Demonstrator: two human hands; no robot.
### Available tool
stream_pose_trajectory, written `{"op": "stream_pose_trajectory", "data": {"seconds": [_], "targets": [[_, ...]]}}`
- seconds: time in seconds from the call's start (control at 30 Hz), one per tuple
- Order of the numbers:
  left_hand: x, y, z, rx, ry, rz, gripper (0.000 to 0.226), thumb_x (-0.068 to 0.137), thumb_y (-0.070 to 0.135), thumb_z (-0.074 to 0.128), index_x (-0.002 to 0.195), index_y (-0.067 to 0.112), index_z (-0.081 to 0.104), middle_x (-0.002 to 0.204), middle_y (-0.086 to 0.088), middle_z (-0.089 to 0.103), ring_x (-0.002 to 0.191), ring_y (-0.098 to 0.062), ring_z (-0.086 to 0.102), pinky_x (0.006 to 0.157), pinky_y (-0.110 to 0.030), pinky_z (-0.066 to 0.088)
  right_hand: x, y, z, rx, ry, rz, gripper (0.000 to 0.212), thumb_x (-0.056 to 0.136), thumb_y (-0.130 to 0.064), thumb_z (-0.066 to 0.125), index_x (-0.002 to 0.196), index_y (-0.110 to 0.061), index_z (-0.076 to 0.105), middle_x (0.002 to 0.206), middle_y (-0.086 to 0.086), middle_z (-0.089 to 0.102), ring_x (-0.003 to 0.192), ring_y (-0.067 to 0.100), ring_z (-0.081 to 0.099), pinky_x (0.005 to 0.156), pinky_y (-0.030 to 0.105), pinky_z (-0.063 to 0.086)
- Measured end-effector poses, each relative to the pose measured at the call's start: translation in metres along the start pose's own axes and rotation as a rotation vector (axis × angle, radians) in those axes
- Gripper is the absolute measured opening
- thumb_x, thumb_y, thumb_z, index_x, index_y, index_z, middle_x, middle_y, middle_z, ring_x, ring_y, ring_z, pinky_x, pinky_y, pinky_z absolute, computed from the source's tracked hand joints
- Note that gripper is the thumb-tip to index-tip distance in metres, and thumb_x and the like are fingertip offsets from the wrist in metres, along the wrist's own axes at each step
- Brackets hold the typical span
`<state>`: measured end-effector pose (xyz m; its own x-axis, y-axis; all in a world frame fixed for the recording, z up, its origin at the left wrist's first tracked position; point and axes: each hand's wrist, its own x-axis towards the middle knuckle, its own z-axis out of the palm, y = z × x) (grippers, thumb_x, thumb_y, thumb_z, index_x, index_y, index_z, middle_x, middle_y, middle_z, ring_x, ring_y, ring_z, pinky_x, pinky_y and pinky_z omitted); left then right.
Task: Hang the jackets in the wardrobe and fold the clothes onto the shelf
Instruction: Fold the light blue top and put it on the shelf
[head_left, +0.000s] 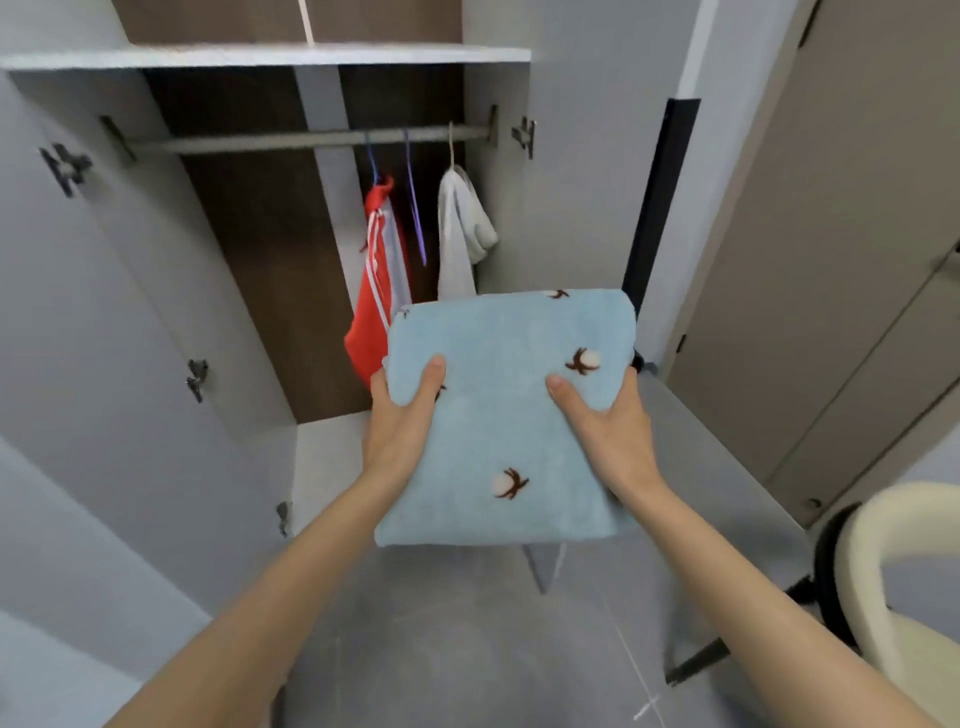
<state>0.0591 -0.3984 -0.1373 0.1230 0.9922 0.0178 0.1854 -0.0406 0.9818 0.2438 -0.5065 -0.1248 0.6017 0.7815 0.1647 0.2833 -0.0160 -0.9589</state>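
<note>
The folded blue cloth (511, 405) is held flat in the air in front of the open wardrobe, below the rail (291, 139) and well under the shelf (260, 56); the left hand (400, 426) grips its left edge and the right hand (610, 436) its right edge, each with the thumb laid on top and the other fingers tucked underneath, out of sight.

The main risk, as I judge it, is the fold coming undone; the cloth looks soft and thick, only its sides are held, and its near edge hangs unsupported, so tilting it on the way up could let the layers slide open.

The shelf sits high, so the lift is long; the far edge may catch the shelf's front lip and crumple, or the cloth may land half on and slip back off.

The red jacket (376, 291) hangs just behind the cloth's left corner, with a bare purple hanger (415, 218) and the white jacket (460, 234) near; a careless rise could brush them and knock a hanger off the rail.

A chair (883, 571) stands close on the right; a step back could bump it.
</note>
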Motion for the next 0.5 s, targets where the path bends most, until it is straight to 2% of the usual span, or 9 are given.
{"op": "stream_pose_trajectory", "data": {"seconds": [0.13,0.27,0.37,0.5], "targets": [[0.047,0.050,-0.021,-0.024,0.095,0.056,0.080,0.069,0.083,0.051,0.133,0.039,0.033,0.103,0.029,0.051,0.100,-0.011,0.060,0.091,-0.044,0.051,0.061,-0.052,0.023,0.029,-0.088,-0.124,0.062,0.074,-0.062,0.070,0.122,-0.031,0.048,0.111,-0.016,0.065,0.097,0.004,0.065,0.085,0.038,0.056],[0.093,0.106,-0.039,-0.043,0.167,0.150,0.082,0.068,0.083,0.052,0.133,0.039,0.031,0.104,0.025,0.052,0.097,-0.010,0.061,0.090,-0.046,0.052,0.119,-0.110,0.042,0.081,-0.111,-0.229,0.059,0.074,-0.059,0.072,0.119,-0.033,0.045,0.108,-0.020,0.063,0.094,0.000,0.063,0.081,0.032,0.055],[0.130,0.151,-0.055,-0.062,0.233,0.225,0.083,0.069,0.082,0.052,0.135,0.034,0.034,0.105,0.022,0.052,0.099,-0.012,0.060,0.092,-0.047,0.051,0.163,-0.160,0.058,0.111,-0.128,-0.287,0.059,0.071,-0.058,0.074,0.116,-0.032,0.046,0.107,-0.019,0.062,0.097,0.006,0.063,0.083,0.035,0.054],[0.183,0.214,-0.087,-0.111,0.292,0.320,0.082,0.069,0.081,0.054,0.134,0.032,0.042,0.112,0.010,0.061,0.101,-0.017,0.063,0.092,-0.046,0.051,0.221,-0.229,0.091,0.163,-0.147,-0.397,0.062,0.068,-0.059,0.075,0.118,-0.031,0.050,0.109,-0.015,0.064,0.100,0.011,0.063,0.087,0.039,0.053]]}}
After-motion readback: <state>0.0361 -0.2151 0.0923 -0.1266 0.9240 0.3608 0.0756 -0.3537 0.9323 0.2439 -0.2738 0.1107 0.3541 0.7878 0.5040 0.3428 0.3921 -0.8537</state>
